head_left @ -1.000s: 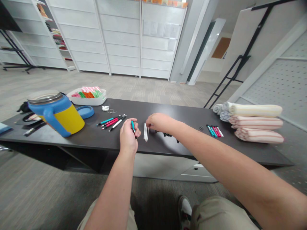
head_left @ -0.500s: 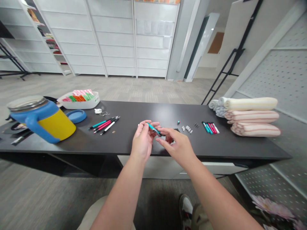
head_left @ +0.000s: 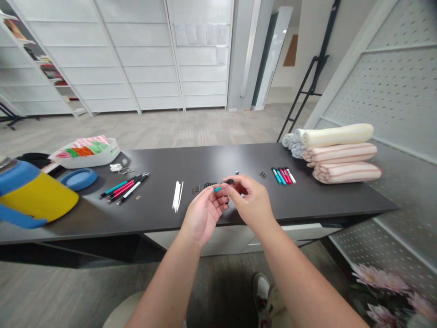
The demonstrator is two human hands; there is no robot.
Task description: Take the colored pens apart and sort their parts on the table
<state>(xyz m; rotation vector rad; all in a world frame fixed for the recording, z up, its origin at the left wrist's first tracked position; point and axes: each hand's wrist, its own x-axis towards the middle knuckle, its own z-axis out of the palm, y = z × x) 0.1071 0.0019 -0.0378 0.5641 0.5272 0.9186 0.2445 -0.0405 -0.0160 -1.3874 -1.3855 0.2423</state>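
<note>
My left hand [head_left: 204, 218] pinches a teal pen barrel [head_left: 217, 189], mostly hidden by the fingers. Close beside it, my right hand [head_left: 251, 201] has thumb and fingers closed on a black pen part [head_left: 229, 181]; whether it joins the barrel I cannot tell. On the table to the left lie thin white sticks [head_left: 176, 197] like pen refills. Small springs [head_left: 195, 189] and short black parts [head_left: 209, 185] sit just behind my hands. To the right are small dark pieces [head_left: 263, 174] and a row of teal, pink and white pen barrels [head_left: 284, 176].
Whole pens [head_left: 124, 187] lie on the dark table [head_left: 157, 159] at left. Near them are a blue lid [head_left: 79, 179], a yellow and blue jug [head_left: 37, 193] and a white basket [head_left: 102, 155] of colourful packets. Rolled towels [head_left: 341, 152] are stacked at the right.
The view has swung right, and my hands sit slightly lower in relation to the table items. Less of the teal barrel shows, and the white sticks and springs have come into sight.
</note>
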